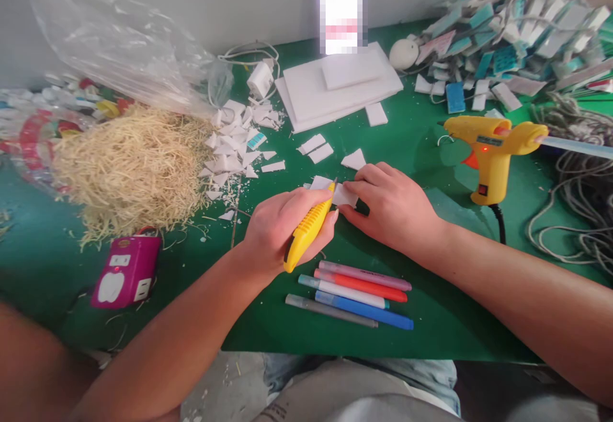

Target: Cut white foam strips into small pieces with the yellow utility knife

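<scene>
My left hand point(272, 227) is closed around a yellow utility knife point(309, 230), its blade pointing away from me. The blade tip meets a small white foam-board piece point(345, 196) on the green table. My right hand point(390, 202) grips the right side of that piece between thumb and fingers. Part of the white board lies behind the knife, so I cannot tell whether it is one piece or two. Just beyond are two white strips point(316, 148) and a triangular offcut point(354, 159). Several markers point(361, 294) lie side by side nearer to me.
A yellow glue gun point(493, 150) stands at right, beside tangled grey cord point(569, 198). White boards point(340, 90) are stacked at the back. Scraps point(230, 147), wood shavings point(134, 173) and a magenta power adapter point(125, 272) lie left. Mixed offcuts point(507, 45) are heaped back right.
</scene>
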A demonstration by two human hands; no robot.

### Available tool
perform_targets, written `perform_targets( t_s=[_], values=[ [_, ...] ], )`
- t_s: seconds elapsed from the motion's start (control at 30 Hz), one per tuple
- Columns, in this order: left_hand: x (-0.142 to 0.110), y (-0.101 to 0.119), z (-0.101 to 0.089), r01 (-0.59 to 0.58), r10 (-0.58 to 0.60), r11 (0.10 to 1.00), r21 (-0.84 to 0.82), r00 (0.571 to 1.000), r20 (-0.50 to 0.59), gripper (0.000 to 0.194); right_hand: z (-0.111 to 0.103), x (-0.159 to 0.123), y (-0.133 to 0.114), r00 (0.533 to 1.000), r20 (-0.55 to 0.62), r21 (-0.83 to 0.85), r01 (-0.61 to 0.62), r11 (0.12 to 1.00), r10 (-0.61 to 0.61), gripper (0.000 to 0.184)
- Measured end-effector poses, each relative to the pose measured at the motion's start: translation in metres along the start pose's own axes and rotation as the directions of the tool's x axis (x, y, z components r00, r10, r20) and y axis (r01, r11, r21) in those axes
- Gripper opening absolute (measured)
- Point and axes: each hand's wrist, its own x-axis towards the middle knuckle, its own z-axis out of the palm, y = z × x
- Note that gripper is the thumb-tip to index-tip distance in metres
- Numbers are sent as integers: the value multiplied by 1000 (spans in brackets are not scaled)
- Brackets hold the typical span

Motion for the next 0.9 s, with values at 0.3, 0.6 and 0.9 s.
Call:
perform_targets(
  t_s=[0.3, 0.6, 0.9],
  values=[
    [-3, 0, 2, -5, 5, 1000, 16, 1000, -11, 14, 1, 0, -1, 1000, -8, -21, 0, 1000, 0, 27],
    [-3, 1, -1, -8, 9, 999, 31, 1000, -20, 13, 0, 0, -1, 1000, 11, -25, -6, 1000, 6, 25],
    [0, 1, -2, -33, 33, 999, 43, 999, 11, 10, 1, -1, 1, 1000, -17, -27, 7, 1000, -7, 24]
  ],
)
